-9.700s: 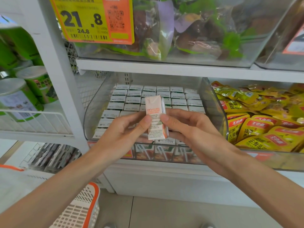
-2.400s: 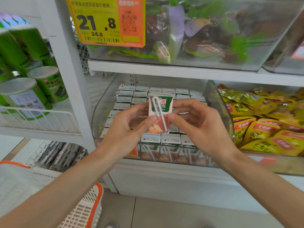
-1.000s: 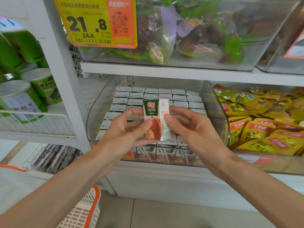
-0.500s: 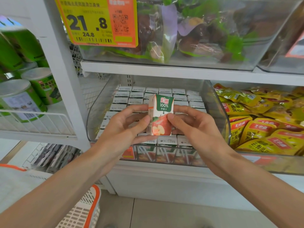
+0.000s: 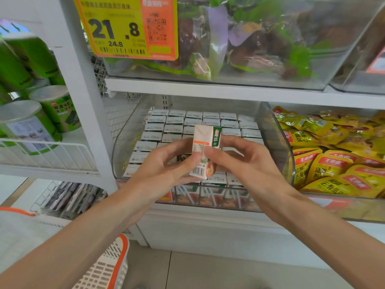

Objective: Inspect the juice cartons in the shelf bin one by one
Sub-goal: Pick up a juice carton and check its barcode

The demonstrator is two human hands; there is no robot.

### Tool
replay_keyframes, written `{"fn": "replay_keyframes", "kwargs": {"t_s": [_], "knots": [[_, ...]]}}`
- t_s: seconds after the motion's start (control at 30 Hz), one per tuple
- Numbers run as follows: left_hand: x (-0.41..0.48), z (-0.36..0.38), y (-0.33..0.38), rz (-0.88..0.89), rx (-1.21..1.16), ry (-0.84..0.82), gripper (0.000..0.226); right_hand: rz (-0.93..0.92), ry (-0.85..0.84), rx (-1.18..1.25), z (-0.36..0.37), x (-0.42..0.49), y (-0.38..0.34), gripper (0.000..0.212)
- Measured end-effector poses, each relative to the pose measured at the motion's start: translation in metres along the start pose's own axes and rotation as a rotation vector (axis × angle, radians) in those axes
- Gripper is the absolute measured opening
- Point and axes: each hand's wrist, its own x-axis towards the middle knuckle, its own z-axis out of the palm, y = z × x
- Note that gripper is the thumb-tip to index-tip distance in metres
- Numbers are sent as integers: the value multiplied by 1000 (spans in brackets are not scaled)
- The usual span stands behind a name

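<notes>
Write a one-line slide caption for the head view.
Left hand and right hand hold a juice carton, barcode side showing, above the clear shelf bin of cartons.

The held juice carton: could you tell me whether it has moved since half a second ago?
Yes. The juice carton has turned: its green front now faces right, toward the yellow snack packs.

The yellow-and-orange paper price tag, far left above, reads 21.8 and 24.8; the small white-and-green juice carton shows 100%.

The juice carton has print too small to read, and the basket is cut off below.
</notes>
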Motion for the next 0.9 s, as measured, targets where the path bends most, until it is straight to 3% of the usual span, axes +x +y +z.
{"fn": "replay_keyframes", "kwargs": {"t_s": [0.17, 0.33, 0.63, 0.77, 0.9], "knots": [[-1, 5, 3, -5, 0, -16, 38, 50, 14, 72, -1, 3, 2, 45], [0, 1, 3, -19, -50, 42, 41, 56, -27, 171, -3, 3, 1, 27], [0, -1, 1, 17, 23, 184, 56, -30, -60, -120, 4, 0, -3, 28], [-2, -1, 1, 44, 65, 170, 44, -64, 25, -152, 4, 3, -1, 27], [-1, -4, 4, 66, 53, 155, 31, 31, 64, -19, -1, 7, -1, 35]]}}
